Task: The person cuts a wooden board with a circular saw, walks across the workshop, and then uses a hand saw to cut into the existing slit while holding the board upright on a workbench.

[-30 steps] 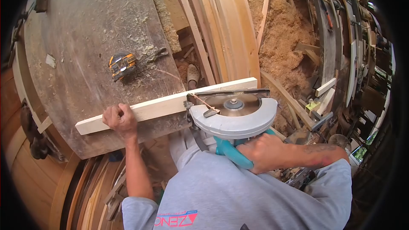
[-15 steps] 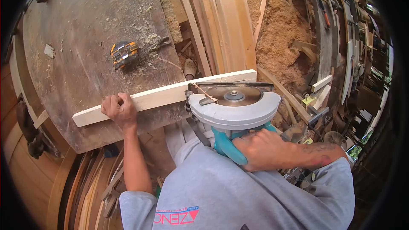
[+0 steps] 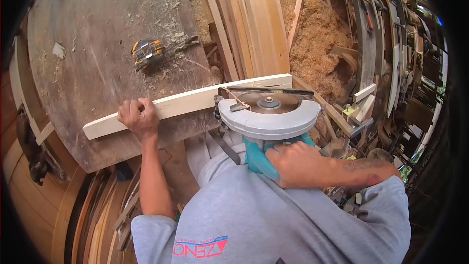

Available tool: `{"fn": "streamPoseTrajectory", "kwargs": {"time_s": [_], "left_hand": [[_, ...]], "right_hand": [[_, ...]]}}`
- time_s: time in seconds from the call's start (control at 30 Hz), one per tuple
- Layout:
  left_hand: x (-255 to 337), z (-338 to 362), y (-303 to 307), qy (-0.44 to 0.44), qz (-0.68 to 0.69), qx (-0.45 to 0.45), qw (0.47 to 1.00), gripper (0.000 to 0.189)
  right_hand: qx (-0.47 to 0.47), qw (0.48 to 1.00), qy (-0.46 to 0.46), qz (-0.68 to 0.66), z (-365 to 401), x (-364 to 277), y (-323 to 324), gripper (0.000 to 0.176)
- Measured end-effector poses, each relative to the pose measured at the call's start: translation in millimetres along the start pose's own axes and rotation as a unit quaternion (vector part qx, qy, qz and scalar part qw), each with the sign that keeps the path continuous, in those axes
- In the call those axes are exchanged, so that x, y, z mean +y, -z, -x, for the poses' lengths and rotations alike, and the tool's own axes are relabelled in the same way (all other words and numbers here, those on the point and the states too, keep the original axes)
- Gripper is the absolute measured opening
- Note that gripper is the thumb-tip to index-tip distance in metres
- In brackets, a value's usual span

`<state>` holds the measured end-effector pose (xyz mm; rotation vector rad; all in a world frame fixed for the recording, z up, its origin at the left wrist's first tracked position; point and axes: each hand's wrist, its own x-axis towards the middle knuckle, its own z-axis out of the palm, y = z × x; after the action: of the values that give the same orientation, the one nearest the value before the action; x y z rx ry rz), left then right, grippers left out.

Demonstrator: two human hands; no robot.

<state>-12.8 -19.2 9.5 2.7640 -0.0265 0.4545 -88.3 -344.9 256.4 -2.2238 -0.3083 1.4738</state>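
Observation:
A pale wooden board lies across the near edge of the workbench, its right end jutting past the bench. My left hand is closed around the board near its left end. In my right hand is the teal handle of a circular saw, gripped with the fingers wrapped round it. The saw's grey guard and round blade sit against the overhanging part of the board. Where exactly the blade meets the wood is hidden by the saw's base.
On the dusty workbench lies a black and yellow tape measure among wood shavings. Long planks lean beyond it, beside a heap of sawdust. More timber is stacked at lower left.
The saw and my right hand sit slightly higher in view, along with the board's right end. The camera view has shifted a little. Both hands keep their hold.

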Motion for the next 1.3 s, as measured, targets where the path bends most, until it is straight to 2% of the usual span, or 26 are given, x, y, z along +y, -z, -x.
{"fn": "streamPoseTrajectory", "kwargs": {"time_s": [0.13,0.27,0.37,0.53,0.67,0.73,0.87,0.93,1.03,1.3], "left_hand": [[-1,0,-3,0.0,-0.002,0.008,1.0,0.024],[-2,0,-4,-0.002,-0.008,0.009,1.0,0.023],[-3,2,-3,-0.003,-0.011,0.006,1.0,0.022],[-5,2,-6,-0.004,-0.015,0.007,1.0,0.021],[-5,4,-4,-0.002,-0.013,-0.004,1.0,0.021],[-6,3,-5,-0.004,-0.015,0.003,1.0,0.021],[-7,2,-6,0.0,-0.02,0.003,1.0,0.022],[-6,3,-6,0.0,-0.027,-0.001,1.0,0.022],[-8,4,-6,-0.009,-0.02,-0.001,1.0,0.022],[-6,1,-5,-0.003,-0.015,0.008,1.0,0.022]], "right_hand": [[-0.022,1.0,-0.01,0.014,-2,1,1,0.019],[0.005,1.0,0.011,0.01,-1,5,-2,0.017],[-0.019,1.0,0.0,0.0,-2,3,-1,0.018],[0.027,0.999,0.02,0.004,0,1,-2,0.015],[0.025,0.999,0.022,-0.005,1,3,-5,0.014],[0.012,1.0,0.005,0.007,0,4,-7,0.025],[-0.002,1.0,0.007,-0.004,-2,-1,-2,0.025],[0.012,0.999,0.034,-0.012,0,-2,0,0.016],[0.0,1.0,0.003,-0.007,-2,4,-10,0.026],[-0.003,1.0,0.006,0.005,-3,2,-3,0.021]]}}
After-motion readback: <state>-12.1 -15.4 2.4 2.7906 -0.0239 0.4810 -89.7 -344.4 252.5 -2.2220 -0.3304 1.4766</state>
